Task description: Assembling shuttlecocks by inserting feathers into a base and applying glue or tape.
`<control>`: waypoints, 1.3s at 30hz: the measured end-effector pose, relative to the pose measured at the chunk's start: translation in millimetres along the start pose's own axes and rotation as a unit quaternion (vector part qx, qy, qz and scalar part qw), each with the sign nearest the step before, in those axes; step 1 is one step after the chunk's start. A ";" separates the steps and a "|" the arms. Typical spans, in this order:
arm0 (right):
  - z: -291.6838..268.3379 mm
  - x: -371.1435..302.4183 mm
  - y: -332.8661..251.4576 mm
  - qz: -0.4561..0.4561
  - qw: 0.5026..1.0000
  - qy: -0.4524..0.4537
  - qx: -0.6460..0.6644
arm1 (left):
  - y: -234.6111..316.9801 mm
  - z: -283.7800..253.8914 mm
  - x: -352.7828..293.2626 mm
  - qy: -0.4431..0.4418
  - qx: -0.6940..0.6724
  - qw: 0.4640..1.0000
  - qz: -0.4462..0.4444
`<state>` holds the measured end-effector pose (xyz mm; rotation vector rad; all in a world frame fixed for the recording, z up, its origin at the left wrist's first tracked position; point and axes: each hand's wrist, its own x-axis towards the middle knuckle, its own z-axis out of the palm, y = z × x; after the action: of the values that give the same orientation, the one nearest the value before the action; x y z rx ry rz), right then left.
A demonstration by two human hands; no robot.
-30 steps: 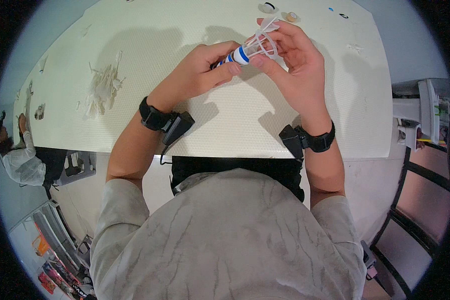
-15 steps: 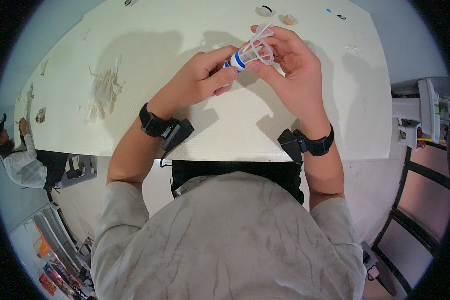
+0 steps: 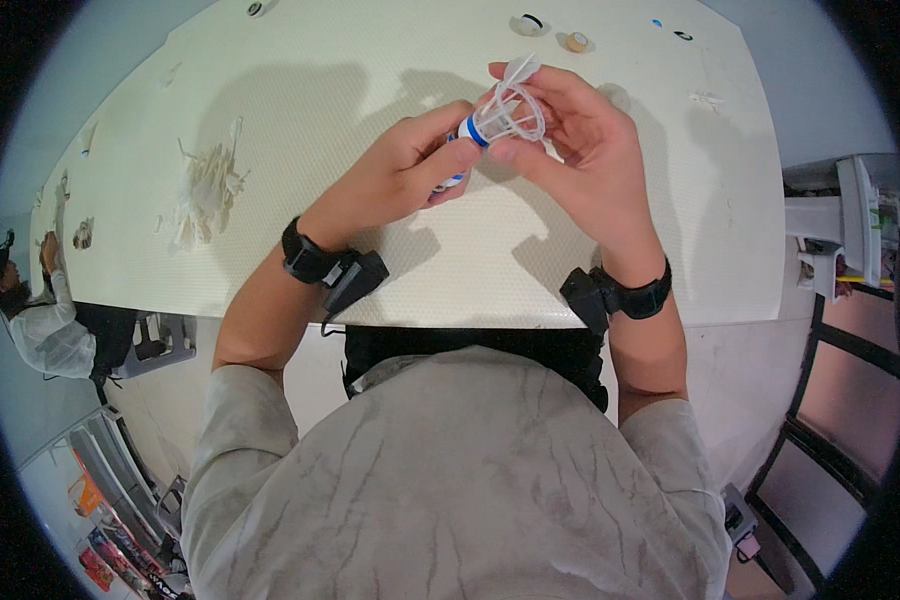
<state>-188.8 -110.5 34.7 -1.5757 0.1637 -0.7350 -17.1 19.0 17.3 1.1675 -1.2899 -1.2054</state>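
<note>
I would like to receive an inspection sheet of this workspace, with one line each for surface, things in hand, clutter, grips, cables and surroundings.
Surface: pale, finely textured table.
Things in hand: white-and-blue tube, with white looped strips at its clear end.
Clutter: heap of white strips at left; tan roll, black ring and small blue piece beyond the right grip.
Grips: left grip closed around the tube; right grip curled about the looped strips, exact contact unclear.
Cables: short black cable below the left wrist device.
Surroundings: another person at far left; dark-framed panels at right.
</note>
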 end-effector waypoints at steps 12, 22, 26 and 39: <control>2.2 -2.3 -7.0 0.057 0.997 0.035 0.030 | 1.6 7.6 1.7 0.027 0.033 0.999 0.008; 0.3 -3.0 -7.3 0.062 0.997 0.019 0.043 | 8.8 3.2 -0.4 -0.028 -0.027 0.999 -0.034; -1.9 -2.1 -6.0 0.047 0.997 0.015 0.058 | 9.5 1.9 -0.4 -0.048 -0.049 0.996 -0.058; -10.6 -1.8 -5.1 0.035 0.994 0.098 0.029 | 3.6 3.4 1.0 0.061 0.167 0.981 0.075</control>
<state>-197.5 -117.6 38.5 -1.4356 0.3371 -0.8319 -20.6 18.4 20.9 1.3320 -1.4941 -0.8131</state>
